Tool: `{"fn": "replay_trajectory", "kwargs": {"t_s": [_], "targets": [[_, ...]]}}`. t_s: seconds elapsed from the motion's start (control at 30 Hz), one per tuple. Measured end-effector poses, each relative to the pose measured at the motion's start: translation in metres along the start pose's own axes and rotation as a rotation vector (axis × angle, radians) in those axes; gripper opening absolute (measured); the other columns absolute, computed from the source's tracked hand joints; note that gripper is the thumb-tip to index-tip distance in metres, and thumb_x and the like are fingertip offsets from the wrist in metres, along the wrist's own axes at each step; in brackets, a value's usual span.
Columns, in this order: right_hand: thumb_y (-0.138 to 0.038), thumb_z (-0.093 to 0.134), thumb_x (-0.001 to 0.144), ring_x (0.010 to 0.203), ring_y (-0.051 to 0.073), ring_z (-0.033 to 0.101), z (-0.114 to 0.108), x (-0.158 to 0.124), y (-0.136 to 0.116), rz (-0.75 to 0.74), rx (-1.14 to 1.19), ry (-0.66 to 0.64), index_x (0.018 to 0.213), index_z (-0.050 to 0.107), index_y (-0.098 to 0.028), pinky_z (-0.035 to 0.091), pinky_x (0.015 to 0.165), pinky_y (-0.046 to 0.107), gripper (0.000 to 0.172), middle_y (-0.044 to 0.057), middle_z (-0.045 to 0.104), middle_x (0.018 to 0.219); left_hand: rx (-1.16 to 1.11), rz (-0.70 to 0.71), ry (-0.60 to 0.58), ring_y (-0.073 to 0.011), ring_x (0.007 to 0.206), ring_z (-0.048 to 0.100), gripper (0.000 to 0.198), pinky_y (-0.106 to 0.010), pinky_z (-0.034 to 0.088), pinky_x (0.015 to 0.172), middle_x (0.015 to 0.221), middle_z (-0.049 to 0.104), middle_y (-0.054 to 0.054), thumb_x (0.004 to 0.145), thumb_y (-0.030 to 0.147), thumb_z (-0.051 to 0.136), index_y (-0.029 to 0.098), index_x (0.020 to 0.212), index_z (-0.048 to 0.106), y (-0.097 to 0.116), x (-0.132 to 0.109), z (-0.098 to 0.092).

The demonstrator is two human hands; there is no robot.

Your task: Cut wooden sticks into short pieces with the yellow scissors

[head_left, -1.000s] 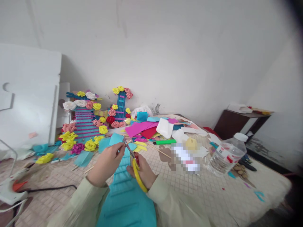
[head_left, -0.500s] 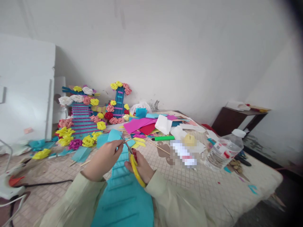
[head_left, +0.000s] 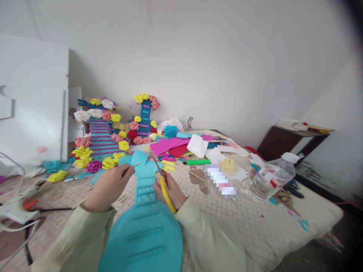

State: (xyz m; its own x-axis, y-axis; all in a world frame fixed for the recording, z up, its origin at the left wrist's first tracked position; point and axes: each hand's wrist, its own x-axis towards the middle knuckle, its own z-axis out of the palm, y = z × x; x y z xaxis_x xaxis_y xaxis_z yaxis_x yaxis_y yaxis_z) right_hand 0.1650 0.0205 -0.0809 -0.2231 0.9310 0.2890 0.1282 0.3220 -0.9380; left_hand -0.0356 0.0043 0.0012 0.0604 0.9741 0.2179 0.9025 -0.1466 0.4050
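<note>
My left hand (head_left: 109,187) is closed around a thin wooden stick (head_left: 79,203), whose other end pokes out past my fingertips. In my right hand (head_left: 174,192) are scissors with yellow handles (head_left: 167,194), their blades pointing up and to the left, a short way from the stick. Between my hands lies a turquoise guitar-shaped piece (head_left: 147,232), with a long neck and raised crosswise ridges under its covering. Its head end (head_left: 141,164) reaches toward the back of the table.
Flower-trimmed guitar-like pieces (head_left: 103,138) stand against the wall. Coloured paper sheets (head_left: 167,145), a green marker (head_left: 198,162) and another stick lie behind my hands. A water bottle (head_left: 269,177) stands at the right. A white power strip (head_left: 19,211) with cables sits at the left.
My left hand has moved left and down with the stick, away from the scissors' blades. My right hand stays in nearly the same place, holding the scissors. More of the turquoise piece shows.
</note>
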Motion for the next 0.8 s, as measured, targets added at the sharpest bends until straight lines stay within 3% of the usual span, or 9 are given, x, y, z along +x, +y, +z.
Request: {"fn": "replay_trajectory", "kwargs": {"t_s": [0.2, 0.27, 0.37, 0.53, 0.8], "targets": [[-0.041, 0.065, 0.073, 0.064, 0.014, 0.041, -0.001, 0.000, -0.006, 0.055, 0.030, -0.031, 0.086, 0.046, -0.021, 0.039, 0.061, 0.028, 0.030, -0.004, 0.041, 0.070, 0.072, -0.169, -0.056, -0.0248, 0.075, 0.066, 0.035, -0.030, 0.041, 0.061, 0.081, 0.070, -0.008, 0.089, 0.038, 0.029, 0.020, 0.100, 0.057, -0.049, -0.046, 0.021], [-0.040, 0.066, 0.072, 0.065, 0.014, 0.041, -0.001, 0.000, -0.006, 0.046, 0.019, -0.025, 0.087, 0.047, -0.021, 0.039, 0.061, 0.028, 0.031, -0.004, 0.041, 0.071, 0.096, -0.196, -0.074, -0.0230, 0.073, 0.067, 0.029, -0.029, 0.043, 0.061, 0.078, 0.069, -0.007, 0.089, 0.033, 0.031, 0.020, 0.096, 0.056, -0.057, -0.058, 0.033], [-0.039, 0.066, 0.072, 0.067, 0.014, 0.042, -0.001, -0.001, -0.003, 0.020, 0.031, -0.023, 0.090, 0.048, -0.020, 0.039, 0.061, 0.028, 0.032, -0.003, 0.042, 0.073, 0.125, -0.198, -0.076, -0.0186, 0.079, 0.067, 0.022, -0.026, 0.046, 0.067, 0.086, 0.068, -0.006, 0.090, 0.026, 0.034, 0.021, 0.089, 0.055, -0.061, -0.067, 0.049], [-0.040, 0.063, 0.075, 0.065, 0.014, 0.041, -0.004, 0.003, 0.001, -0.003, 0.057, -0.034, 0.092, 0.047, -0.020, 0.039, 0.059, 0.028, 0.030, -0.004, 0.041, 0.072, 0.194, -0.217, -0.013, -0.0204, 0.083, 0.065, 0.023, -0.029, 0.048, 0.069, 0.098, 0.063, -0.009, 0.089, 0.024, 0.036, 0.019, 0.091, 0.058, -0.065, -0.066, 0.069], [-0.042, 0.062, 0.075, 0.063, 0.014, 0.041, -0.005, 0.005, 0.001, -0.011, 0.057, -0.034, 0.090, 0.047, -0.020, 0.039, 0.059, 0.028, 0.030, -0.005, 0.041, 0.069, 0.235, -0.177, 0.032, -0.0208, 0.090, 0.065, 0.023, -0.030, 0.050, 0.075, 0.102, 0.063, -0.007, 0.089, 0.026, 0.038, 0.021, 0.095, 0.060, -0.071, -0.067, 0.076]]}}
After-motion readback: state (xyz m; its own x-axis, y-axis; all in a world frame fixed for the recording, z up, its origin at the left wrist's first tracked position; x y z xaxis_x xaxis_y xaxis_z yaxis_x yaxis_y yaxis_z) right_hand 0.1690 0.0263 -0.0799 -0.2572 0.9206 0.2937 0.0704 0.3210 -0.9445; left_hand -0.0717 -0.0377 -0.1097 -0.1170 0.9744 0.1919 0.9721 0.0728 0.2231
